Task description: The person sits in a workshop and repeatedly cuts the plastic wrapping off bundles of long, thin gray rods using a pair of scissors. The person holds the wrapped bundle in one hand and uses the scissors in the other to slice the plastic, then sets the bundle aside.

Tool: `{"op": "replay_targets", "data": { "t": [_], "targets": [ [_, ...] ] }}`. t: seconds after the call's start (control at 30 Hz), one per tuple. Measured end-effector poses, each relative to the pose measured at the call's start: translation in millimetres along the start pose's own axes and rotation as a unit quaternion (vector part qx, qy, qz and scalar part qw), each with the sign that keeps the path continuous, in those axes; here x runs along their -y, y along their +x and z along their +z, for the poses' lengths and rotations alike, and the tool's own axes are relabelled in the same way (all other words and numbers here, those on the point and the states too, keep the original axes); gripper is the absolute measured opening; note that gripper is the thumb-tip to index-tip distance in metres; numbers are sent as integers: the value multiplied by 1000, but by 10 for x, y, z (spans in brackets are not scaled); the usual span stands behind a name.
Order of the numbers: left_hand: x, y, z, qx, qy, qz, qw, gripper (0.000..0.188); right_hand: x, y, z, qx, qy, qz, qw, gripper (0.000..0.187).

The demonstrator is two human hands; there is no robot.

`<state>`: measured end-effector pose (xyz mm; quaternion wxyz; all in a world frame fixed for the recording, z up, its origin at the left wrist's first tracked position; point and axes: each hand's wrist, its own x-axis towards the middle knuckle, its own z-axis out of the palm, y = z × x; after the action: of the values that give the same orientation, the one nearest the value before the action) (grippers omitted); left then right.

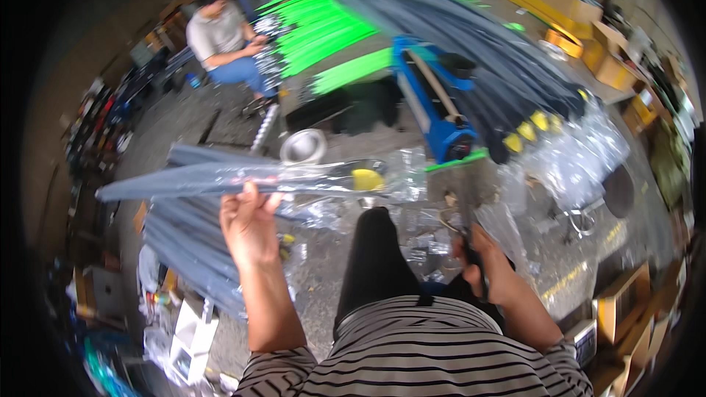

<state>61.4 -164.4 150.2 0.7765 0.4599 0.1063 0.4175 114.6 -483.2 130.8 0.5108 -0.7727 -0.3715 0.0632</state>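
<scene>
My left hand is closed on a long, dark, tapered piece in a clear plastic sleeve, held level across the front. Its narrow tip points left; a yellow patch shows near the right end, where loose plastic hangs past it. Beneath it lies a stack of similar dark wrapped pieces. My right hand grips dark-handled scissors, blades upward and blurred. Just beyond the scissors stands a blue bar-shaped machine, like a bag sealer, with a green strip along its near end.
Bright green strips cover the floor ahead. More dark wrapped pieces with yellow ends lie at right. Crumpled clear plastic sits beside them. A person sits at back left. A round pale container stands ahead; cardboard boxes line the right.
</scene>
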Motion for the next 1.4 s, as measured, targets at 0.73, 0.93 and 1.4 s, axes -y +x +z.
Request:
{"op": "replay_targets", "data": {
  "t": [0.73, 0.93, 1.4],
  "targets": [
    [546, 1113, -4016, -220, 263, -438, 831, 16, -1402, -737, 518, 86, 301, 451, 836, 52],
    [658, 1244, -3838, -193, 570, -515, 611, 24, -1650, -666, 630, 103, 355, 430, 824, 60],
    [-216, 1366, 740, 175, 475, 17, 862, 22, -2534, -1064, 562, 27, 650, 409, 640, 65]
  ]
}}
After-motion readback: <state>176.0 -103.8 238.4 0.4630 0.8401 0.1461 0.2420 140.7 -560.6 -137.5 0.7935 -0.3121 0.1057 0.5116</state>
